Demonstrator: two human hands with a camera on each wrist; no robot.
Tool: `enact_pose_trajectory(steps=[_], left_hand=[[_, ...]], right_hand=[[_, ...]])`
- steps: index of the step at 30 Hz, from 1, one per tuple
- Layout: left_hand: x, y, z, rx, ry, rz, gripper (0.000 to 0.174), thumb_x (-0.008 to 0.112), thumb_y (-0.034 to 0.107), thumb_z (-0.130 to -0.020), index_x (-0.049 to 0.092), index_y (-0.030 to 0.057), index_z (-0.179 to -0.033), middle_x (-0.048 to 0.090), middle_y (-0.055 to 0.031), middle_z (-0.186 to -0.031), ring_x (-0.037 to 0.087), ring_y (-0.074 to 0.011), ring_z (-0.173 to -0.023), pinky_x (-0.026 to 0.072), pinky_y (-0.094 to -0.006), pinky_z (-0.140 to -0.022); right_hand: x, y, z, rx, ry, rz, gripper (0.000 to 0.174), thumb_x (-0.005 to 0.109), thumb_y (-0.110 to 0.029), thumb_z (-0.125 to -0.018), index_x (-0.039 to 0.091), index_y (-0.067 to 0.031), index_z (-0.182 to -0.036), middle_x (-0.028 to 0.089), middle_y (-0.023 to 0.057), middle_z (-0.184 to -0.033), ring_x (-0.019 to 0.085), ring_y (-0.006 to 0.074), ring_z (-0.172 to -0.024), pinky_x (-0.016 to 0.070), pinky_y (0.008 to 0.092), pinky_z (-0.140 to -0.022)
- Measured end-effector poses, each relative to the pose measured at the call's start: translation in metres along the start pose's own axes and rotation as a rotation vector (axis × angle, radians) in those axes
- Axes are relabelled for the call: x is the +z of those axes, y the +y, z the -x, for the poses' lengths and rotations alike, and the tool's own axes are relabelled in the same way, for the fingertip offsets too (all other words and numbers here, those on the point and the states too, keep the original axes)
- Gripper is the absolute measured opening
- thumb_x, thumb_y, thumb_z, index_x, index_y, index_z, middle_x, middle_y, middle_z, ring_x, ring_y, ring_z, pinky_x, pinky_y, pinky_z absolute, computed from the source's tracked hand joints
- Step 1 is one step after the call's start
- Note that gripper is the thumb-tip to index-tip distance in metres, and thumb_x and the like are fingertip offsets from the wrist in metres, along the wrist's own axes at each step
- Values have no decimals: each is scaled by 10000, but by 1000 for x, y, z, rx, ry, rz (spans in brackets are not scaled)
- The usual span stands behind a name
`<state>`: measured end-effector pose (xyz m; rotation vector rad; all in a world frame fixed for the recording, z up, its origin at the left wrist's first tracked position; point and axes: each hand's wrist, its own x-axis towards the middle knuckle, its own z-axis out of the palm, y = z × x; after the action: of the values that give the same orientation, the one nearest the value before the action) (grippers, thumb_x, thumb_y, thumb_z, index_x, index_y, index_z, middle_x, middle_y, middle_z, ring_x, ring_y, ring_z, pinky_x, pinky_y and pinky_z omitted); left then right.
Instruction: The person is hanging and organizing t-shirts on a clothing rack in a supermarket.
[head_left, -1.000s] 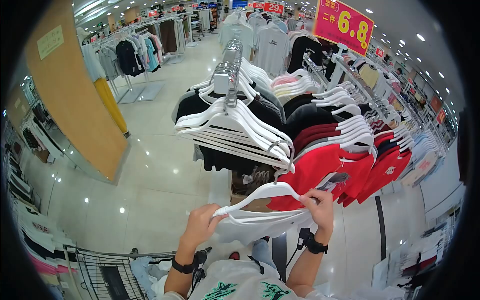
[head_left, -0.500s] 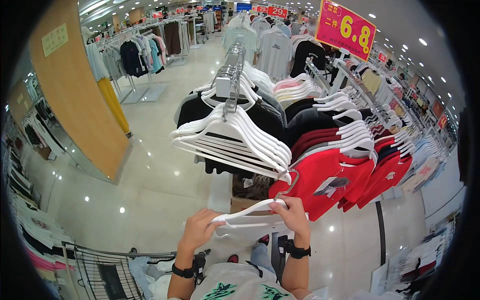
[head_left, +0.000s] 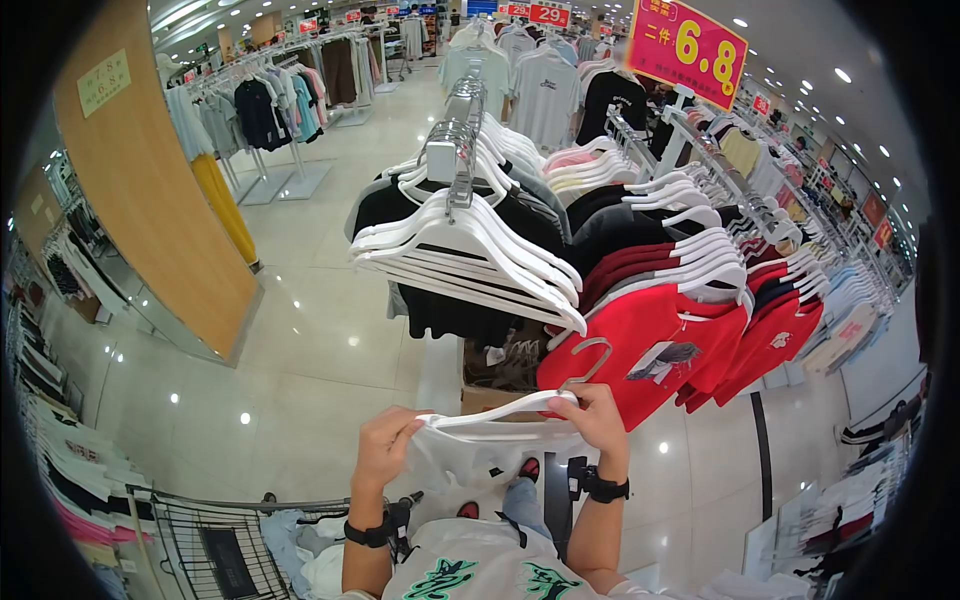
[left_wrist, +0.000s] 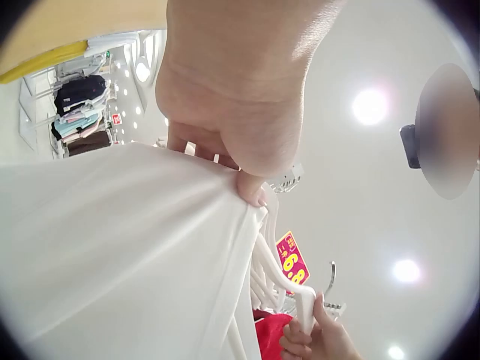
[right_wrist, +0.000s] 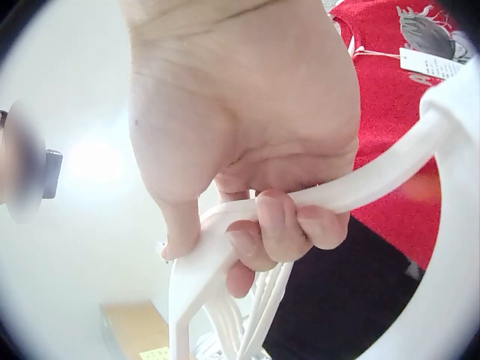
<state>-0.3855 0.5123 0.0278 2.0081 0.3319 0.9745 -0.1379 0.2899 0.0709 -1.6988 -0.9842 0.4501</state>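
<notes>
A white hanger with a metal hook is held at chest height in front of the person. My right hand grips it just beside the hook; in the right wrist view the fingers curl round the white arm with the thumb pressed on top. White cloth of a garment drapes from the hanger's left end. There my left hand pinches cloth and hanger tip, its thumb lying against the fabric in the left wrist view. The garment's lower part hangs toward the floor.
Bare white hangers crowd the front of a metal rack ahead, black shirts behind them. Red shirts hang to the right, below a price sign. A wire cart with clothes is at lower left; a wooden pillar stands left.
My right hand has slid from the hanger's right shoulder to beside its hook. The left hand has shifted slightly left at its end. The hanger sits lower, its hook farther from the racked hangers.
</notes>
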Motion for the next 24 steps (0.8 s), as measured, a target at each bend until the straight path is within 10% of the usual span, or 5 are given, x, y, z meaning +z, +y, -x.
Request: enact_pose_trajectory(steps=[13,24], left_hand=[[-12,-14,20,-256,-15,34,109,695,46,-934,743,-47,-963,700,-145,-776,633,-216,-672,488,-293,-653],[20,-18,29,-200,-449,-100,194,676,232,-972,766,60,-979,726,-168,-890,668,-375,-770,536,-385,-701]], right_hand=[[-22,47,11,93,142,-398,449,609,-323,-1053,709,62,-846,563,24,-622,498,87,-570,376,262,-548],[37,-75,-68,-168,146,-36,386,736,-324,-955,688,46,-858,527,27,-639,427,89,-622,377,293,-564]])
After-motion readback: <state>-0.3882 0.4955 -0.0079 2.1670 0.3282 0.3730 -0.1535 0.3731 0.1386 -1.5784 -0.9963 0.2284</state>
